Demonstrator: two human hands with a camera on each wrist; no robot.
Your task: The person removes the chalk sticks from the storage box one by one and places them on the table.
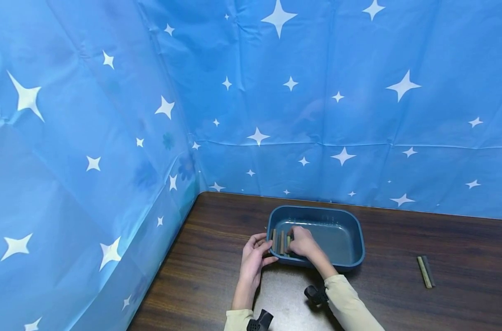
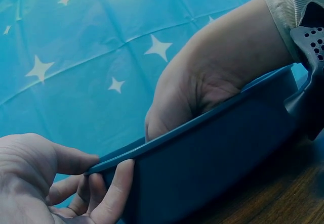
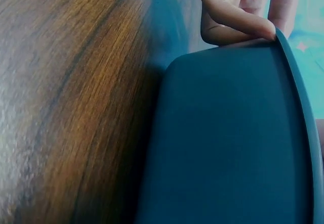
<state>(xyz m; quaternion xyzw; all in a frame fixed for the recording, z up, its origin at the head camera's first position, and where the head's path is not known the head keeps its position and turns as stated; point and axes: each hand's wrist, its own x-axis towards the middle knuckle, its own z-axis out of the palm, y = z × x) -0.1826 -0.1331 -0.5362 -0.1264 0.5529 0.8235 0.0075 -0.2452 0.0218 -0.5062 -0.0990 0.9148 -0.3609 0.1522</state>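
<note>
A dark blue rectangular basin stands on the table. My left hand grips its left end, the thumb on the rim and the fingers against the outer wall. Inside the basin, by that end, two brown sticks lie side by side. To their right is a yellow-green stick, and my right hand reaches over the near rim with its curled fingers on it. The basin wall hides those fingertips in the left wrist view. The right wrist view shows the basin's outer side and the left fingers pinching the rim.
Off to the right on the brown wooden table, a yellow-green stick and a dark grey stick lie next to each other. A blue curtain with white stars hangs behind the table and along its left side.
</note>
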